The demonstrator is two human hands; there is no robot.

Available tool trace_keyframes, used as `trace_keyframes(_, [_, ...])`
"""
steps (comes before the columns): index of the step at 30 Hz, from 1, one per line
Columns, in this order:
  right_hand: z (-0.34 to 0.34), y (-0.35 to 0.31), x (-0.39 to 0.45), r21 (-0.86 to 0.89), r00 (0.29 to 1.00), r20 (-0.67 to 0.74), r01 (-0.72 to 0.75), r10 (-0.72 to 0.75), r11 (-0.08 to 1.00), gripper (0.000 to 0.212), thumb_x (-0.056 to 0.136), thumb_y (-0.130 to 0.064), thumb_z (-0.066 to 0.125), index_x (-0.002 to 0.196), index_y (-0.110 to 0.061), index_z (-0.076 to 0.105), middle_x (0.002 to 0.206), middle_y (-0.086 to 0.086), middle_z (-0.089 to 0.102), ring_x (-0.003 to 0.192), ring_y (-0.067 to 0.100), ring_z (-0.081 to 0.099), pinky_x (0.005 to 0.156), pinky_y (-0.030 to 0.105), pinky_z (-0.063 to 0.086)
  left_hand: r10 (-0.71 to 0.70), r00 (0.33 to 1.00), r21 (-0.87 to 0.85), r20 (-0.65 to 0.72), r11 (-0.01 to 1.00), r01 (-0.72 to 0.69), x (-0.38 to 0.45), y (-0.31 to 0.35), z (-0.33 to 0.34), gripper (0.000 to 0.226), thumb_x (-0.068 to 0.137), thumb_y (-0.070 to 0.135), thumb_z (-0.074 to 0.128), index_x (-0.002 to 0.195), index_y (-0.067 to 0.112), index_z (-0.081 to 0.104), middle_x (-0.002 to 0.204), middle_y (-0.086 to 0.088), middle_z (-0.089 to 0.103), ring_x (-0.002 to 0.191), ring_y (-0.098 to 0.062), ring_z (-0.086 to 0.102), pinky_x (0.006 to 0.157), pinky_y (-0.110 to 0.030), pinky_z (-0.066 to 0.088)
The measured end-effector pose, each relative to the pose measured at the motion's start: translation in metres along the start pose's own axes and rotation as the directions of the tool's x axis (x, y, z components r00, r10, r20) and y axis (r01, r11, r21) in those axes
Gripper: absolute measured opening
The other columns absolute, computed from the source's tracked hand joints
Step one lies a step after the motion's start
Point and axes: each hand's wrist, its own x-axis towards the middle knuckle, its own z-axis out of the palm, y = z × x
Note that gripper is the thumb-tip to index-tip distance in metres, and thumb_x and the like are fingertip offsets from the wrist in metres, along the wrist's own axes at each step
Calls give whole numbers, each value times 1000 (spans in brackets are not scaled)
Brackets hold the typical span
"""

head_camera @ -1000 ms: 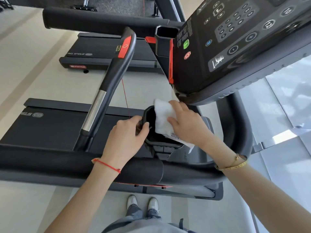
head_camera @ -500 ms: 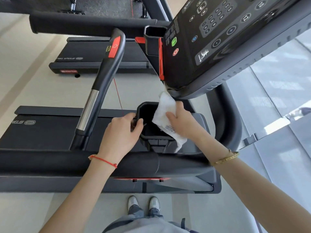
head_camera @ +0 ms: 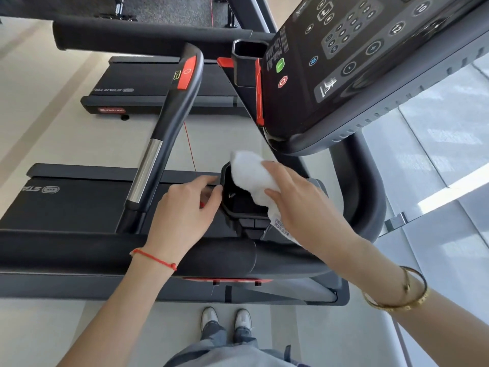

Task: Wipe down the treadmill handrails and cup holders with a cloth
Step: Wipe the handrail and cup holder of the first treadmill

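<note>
A black cup holder (head_camera: 232, 210) sits below the treadmill console, just beyond the padded near handrail (head_camera: 79, 250). My right hand (head_camera: 299, 205) grips a white cloth (head_camera: 254, 176) and holds it over the holder's right rim, with the cloth's label hanging down at its near edge. My left hand (head_camera: 185, 210) grips the holder's left rim, thumb on the rim's edge. A black handrail with a silver band and red tip (head_camera: 164, 133) slants up on the left.
The console (head_camera: 357, 62) with its buttons overhangs at upper right. A second cup holder (head_camera: 247, 53) sits higher by the console's red edge. A neighbouring treadmill deck (head_camera: 158, 83) lies beyond. A curved black side rail (head_camera: 370, 197) runs at right; my shoes (head_camera: 227, 319) stand below.
My right hand has drawn the cloth up from inside the holder and over its right rim. The left hand has stayed on the left rim.
</note>
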Motion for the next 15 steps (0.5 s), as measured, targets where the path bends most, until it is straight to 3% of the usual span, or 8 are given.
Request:
trace_keyframes(5, [-2, 4, 27, 29, 941, 317, 115, -118, 993, 42, 104, -24, 43, 145, -20, 39, 132, 2, 55, 115, 22, 54, 85, 26, 40, 23, 1000, 1, 4, 1000, -23, 0, -1, 0, 28, 97, 31, 56, 122, 23, 66, 88, 6, 73, 82, -18, 71, 77, -42, 59])
trace_keyframes(9, [-3, 10, 48, 19, 850, 504, 168, -155, 986, 34, 104, -24, 39, 137, -16, 44, 123, 2, 58, 102, 19, 54, 74, 23, 32, 0, 1000, -9, 13, 1000, 0, 0, -4, 4, 31, 97, 32, 54, 125, 25, 64, 93, 8, 74, 86, -18, 70, 80, -42, 58])
trace_keyframes(13, [4, 14, 66, -35, 782, 593, 261, -191, 965, 36, 103, -23, 42, 137, -12, 48, 130, 9, 56, 121, 30, 52, 101, 38, 39, -14, 1000, -4, 25, 1000, 15, 3, -5, 7, 34, 96, 34, 53, 128, 26, 62, 100, 9, 73, 92, -16, 70, 82, -42, 58])
trace_keyframes(15, [7, 16, 69, -85, 756, 609, 362, -239, 928, 40, 102, -22, 44, 141, -13, 48, 138, 10, 52, 125, 30, 50, 103, 44, 41, -22, 999, -9, 26, 1000, 22, 5, -5, 8, 33, 96, 34, 54, 127, 26, 62, 101, 10, 73, 92, -16, 70, 82, -42, 58])
